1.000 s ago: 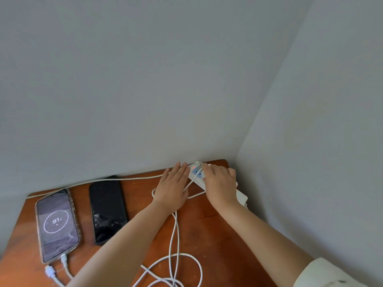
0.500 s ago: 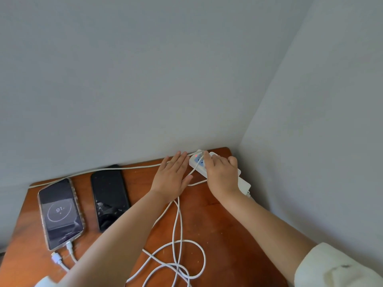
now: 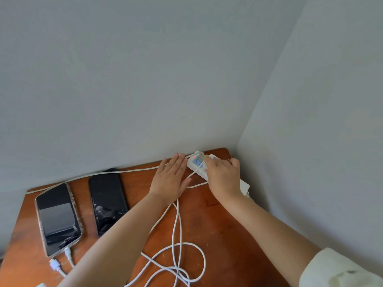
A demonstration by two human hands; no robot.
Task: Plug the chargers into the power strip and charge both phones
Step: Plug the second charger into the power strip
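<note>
Power strip (image 3: 199,165) on wooden table (image 3: 217,224), wall corner; right hand (image 3: 222,176) grips it, left hand (image 3: 171,179) flat, fingers straight.

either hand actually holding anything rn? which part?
Left hand holds nothing: it lies flat, fingers straight, beside the power strip. Right hand lies over the strip's middle; whether it grips a plug underneath cannot be told.

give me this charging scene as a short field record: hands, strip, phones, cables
left hand: flat on the table, fingers straight, beside the power strip
right hand: on top of the power strip, covering its middle; grip cannot be told
power strip: white, far right corner, red light on
cased phone: at left, cable plugged into its near end
black phone: dark screen, no cable seen in it
loose connector: lying near the cased phone
white cables: looped on the near table
</note>
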